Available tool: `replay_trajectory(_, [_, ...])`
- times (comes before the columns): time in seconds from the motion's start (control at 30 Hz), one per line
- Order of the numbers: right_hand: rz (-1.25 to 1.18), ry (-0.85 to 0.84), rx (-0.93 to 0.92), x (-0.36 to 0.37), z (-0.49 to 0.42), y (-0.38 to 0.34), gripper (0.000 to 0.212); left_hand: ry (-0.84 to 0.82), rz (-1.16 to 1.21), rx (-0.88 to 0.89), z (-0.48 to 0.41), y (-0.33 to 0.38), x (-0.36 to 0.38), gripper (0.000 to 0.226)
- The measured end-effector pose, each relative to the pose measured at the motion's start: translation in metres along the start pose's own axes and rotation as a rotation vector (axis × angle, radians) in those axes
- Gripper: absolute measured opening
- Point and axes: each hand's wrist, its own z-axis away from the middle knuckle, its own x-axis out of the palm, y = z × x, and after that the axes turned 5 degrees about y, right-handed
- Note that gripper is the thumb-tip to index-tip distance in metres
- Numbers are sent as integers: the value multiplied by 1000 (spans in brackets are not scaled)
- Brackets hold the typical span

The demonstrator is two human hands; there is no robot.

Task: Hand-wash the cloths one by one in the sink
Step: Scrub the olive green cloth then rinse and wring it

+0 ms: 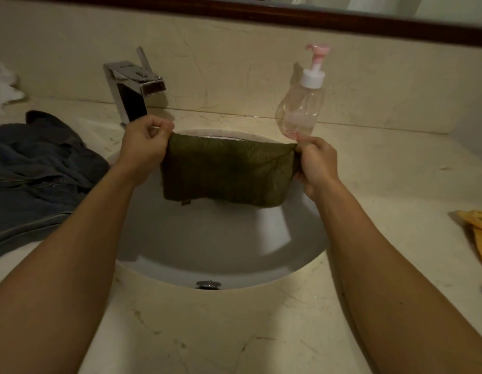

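Two corners pinched: my left hand (145,147) and right hand (318,166) hold green cloth (226,171) by its top edge | hangs spread over sink (207,244) | soft, limp, probably light, heavier wet; grip corners

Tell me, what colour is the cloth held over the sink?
Dark olive green cloth, in the head view.

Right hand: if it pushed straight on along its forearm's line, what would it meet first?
Probably the clear pump bottle, standing on the counter just beyond the right hand, which pinches a corner of the green cloth. Depth is unclear from this one view.
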Motion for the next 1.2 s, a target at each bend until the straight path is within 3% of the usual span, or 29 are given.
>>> replay_trajectory(0.03, [31,-14,-45,-1,1,0,27,-57,2,-3,0,0,-2,3])
replay_trajectory(0.1, [145,-11,-147,-3,2,2,40,-164,-22,-18,-2,-2,-4,26])
replay_trajectory(0.2, [364,-17,-343,-10,2,-2,43,-163,-97,-2,-2,-3,-7,46])
replay_trajectory(0.27, [461,-48,-442,-13,3,-4,46,-112,-127,46,-3,-2,-9,47])
replay_trajectory(0.37, [576,41,-562,-14,2,-4,44,-50,-185,103,-2,1,-12,44])
replay_trajectory(0.57, [751,181,-758,-12,8,-9,19,42,-284,262,4,6,-7,31])
replay_trajectory(0.67, [735,182,-739,-10,10,-12,15,71,-332,299,0,3,-6,21])
replay_trajectory(0.8, [699,171,-632,-13,6,-11,14,113,-293,222,-3,2,-6,10])
replay_trajectory(0.87, [628,63,-569,-13,5,-8,7,68,-192,158,-2,4,-5,12])
replay_trajectory(0.93, [478,-46,-477,-10,6,-6,19,2,-99,84,1,7,-2,18])
replay_trajectory(1.0, [394,-51,-395,-7,7,-6,26,-57,-102,47,4,8,3,17])
replay_trajectory(1.2, [477,-97,-203,2,12,0,24,-129,-227,-7,16,12,27,19])
